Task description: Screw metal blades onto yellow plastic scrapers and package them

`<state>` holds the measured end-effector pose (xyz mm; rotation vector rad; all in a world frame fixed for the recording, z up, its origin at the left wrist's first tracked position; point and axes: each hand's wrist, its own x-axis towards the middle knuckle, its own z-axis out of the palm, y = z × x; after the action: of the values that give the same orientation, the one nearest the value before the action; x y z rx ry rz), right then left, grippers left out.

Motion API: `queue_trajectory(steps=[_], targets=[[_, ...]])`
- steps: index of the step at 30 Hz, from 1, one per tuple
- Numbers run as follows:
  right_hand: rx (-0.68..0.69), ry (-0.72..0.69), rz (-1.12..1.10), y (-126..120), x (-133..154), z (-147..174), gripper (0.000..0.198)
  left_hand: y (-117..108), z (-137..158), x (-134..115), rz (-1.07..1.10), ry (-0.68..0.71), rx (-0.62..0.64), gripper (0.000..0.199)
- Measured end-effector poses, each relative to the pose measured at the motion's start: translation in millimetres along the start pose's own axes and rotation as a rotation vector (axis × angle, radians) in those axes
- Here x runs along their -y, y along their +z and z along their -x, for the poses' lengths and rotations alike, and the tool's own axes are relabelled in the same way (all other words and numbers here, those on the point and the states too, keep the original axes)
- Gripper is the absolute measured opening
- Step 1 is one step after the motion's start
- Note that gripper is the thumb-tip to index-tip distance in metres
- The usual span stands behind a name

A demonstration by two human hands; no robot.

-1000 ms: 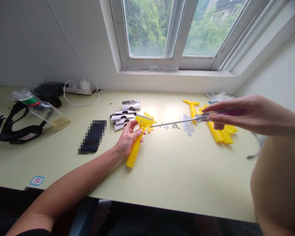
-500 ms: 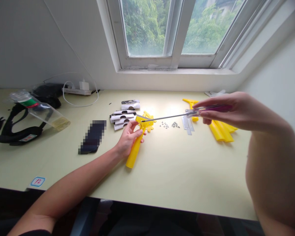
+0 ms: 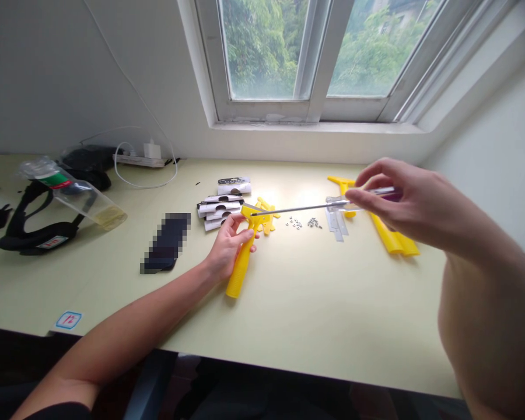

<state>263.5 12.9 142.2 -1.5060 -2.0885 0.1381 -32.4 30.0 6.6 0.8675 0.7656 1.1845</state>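
My left hand [image 3: 230,248] is closed around the neck of a yellow plastic scraper [image 3: 240,268], its ridged handle slanting down toward me and its head up. A metal blade edge shows along the top of the head. In my right hand [image 3: 402,198] is a screwdriver [image 3: 304,207] with a clear and purple handle, held nearly level. Its long shaft points left, and the tip meets the scraper head near a screw hole. Just right of the head lie small nuts [image 3: 294,222] and a little heap of screws [image 3: 314,223]. Flat metal blades [image 3: 336,224] lie below the screwdriver handle.
Yellow handles [image 3: 394,240] and another yellow scraper body [image 3: 343,184] lie at right. Small yellow pieces [image 3: 269,224] and white-and-black packages [image 3: 221,207] sit behind my left hand. Leftward are a phone [image 3: 166,242], a tilted plastic bottle [image 3: 87,201], a black strap [image 3: 15,230] and a power strip [image 3: 140,160].
My right hand has shifted its fingers on the screwdriver handle, its knuckles now raised higher. The tip stays at the scraper head, and my left hand keeps its hold. The view has shifted slightly.
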Motion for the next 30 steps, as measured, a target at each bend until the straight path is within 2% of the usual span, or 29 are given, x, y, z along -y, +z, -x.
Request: queue_trajectory(steps=[3,5,7,9,12,13,16,18,20,21,24,27,28,30], targets=[[-0.137,-0.153,-0.125,6,14,2,0.034,-2,-2,0,0.001,-0.006,-0.049,0.040],[-0.121,-0.299,-0.198,8,17,2,0.026,-4,-3,1,0.014,-0.006,-0.069,0.041],[-0.021,-0.359,-0.220,8,16,2,0.021,-5,-4,1,0.019,-0.005,-0.086,0.041],[0.007,-0.295,-0.185,9,13,2,0.024,-5,-5,2,0.016,0.001,-0.096,0.042],[-0.152,-0.064,-0.034,13,8,0,0.028,-4,-4,3,0.027,0.005,-0.095,0.042],[-0.165,-0.026,-0.009,14,7,-1,0.029,-4,-4,3,0.031,0.004,-0.100,0.042],[-0.041,-0.090,-0.166,19,3,-3,0.039,-3,-5,2,0.024,0.009,-0.132,0.043],[-0.087,-0.067,-0.222,20,2,-3,0.035,-3,-4,1,0.015,0.017,-0.134,0.044],[-0.196,-0.005,-0.175,20,3,-3,0.030,-2,-4,1,0.019,0.021,-0.117,0.044],[-0.194,-0.016,-0.163,19,4,-2,0.031,-2,-3,1,0.022,0.023,-0.111,0.043],[-0.066,-0.130,-0.225,15,7,0,0.041,-1,-2,2,0.022,0.032,-0.114,0.043],[-0.164,-0.029,-0.036,12,10,1,0.031,-1,-2,4,0.017,0.036,-0.111,0.042],[-0.164,-0.019,0.005,11,10,1,0.032,-1,-2,4,0.017,0.036,-0.115,0.042],[-0.072,-0.084,-0.054,11,11,2,0.041,-1,-2,5,0.014,0.038,-0.128,0.042]])
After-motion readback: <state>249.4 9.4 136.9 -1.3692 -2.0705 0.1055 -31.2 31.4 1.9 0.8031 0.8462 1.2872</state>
